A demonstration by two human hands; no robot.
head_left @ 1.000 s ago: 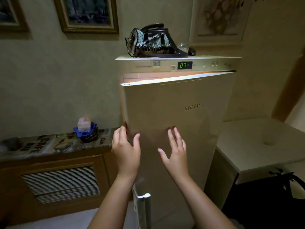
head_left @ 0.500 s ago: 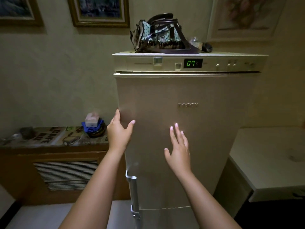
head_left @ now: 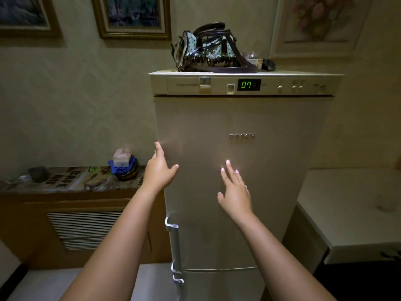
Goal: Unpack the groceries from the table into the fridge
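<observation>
A tall beige fridge (head_left: 271, 170) stands in front of me with its upper door closed flush; a green display (head_left: 248, 84) reads 07. My left hand (head_left: 159, 170) lies with straight fingers at the door's left edge. My right hand (head_left: 234, 190) is spread flat against the middle of the door. Neither hand holds anything. A silver door handle (head_left: 174, 242) runs down the left side below my left arm. No groceries are in view.
A dotted handbag (head_left: 208, 51) and small items sit on top of the fridge. A low wooden cabinet (head_left: 65, 224) with a patterned cloth and a blue bundle (head_left: 123, 166) stands on the left. A white table (head_left: 351, 205) is on the right.
The fridge door, ajar with light showing a second ago, has swung closed under both hands. My hands stay on the door.
</observation>
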